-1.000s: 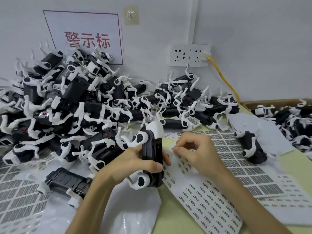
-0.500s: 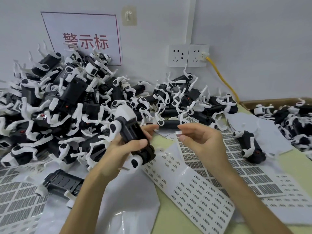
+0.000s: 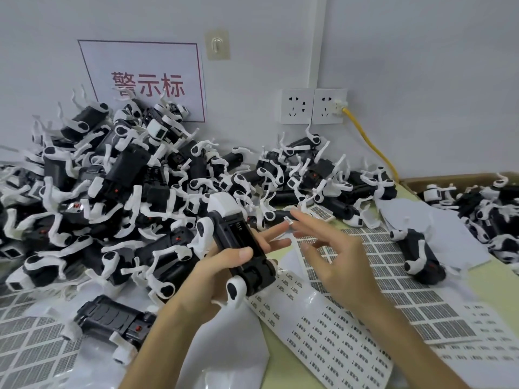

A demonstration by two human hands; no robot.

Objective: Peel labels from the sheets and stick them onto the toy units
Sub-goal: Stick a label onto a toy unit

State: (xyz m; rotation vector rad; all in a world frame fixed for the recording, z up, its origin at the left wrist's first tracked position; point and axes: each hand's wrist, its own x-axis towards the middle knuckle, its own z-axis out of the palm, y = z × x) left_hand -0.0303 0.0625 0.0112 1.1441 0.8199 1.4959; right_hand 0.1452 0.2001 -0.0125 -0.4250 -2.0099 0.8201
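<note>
1. My left grip (image 3: pixel 219 273) is clenched around a toy (image 3: pixel 238 245), thumb across its black underside. It holds the toy belly-up above the middle of the surface (image 3: pixel 505 279), just in front of the pile of toys (image 3: pixel 112 192) that fills the back left corner.
2. My right grip (image 3: pixel 337 256) is released. Its fingers are spread and blurred, just beside the toy's right flank.
3. One small label (image 3: pixel 288 219) stands at the fingertips where the two grips meet. I cannot tell which finger carries it.
4. The label sheet (image 3: pixel 323 332) lies flat below my right wrist and runs toward the near edge. A second sheet (image 3: pixel 407 290) of grey blocks lies beside it, toward the right edge.
5. I judge the label featherlight, limp and tacky on one face, so it is likely to fold onto itself or cling to skin. It is best carried by one corner on a fingertip.
6. The toy looks like hard, smooth plastic, light enough for one grip. Its thin white legs seem jointed and may swing, so I would hold it by the black body.
7. The flat underside looks the easiest place to stick the label: set one edge down first, then rub it flat.
</note>
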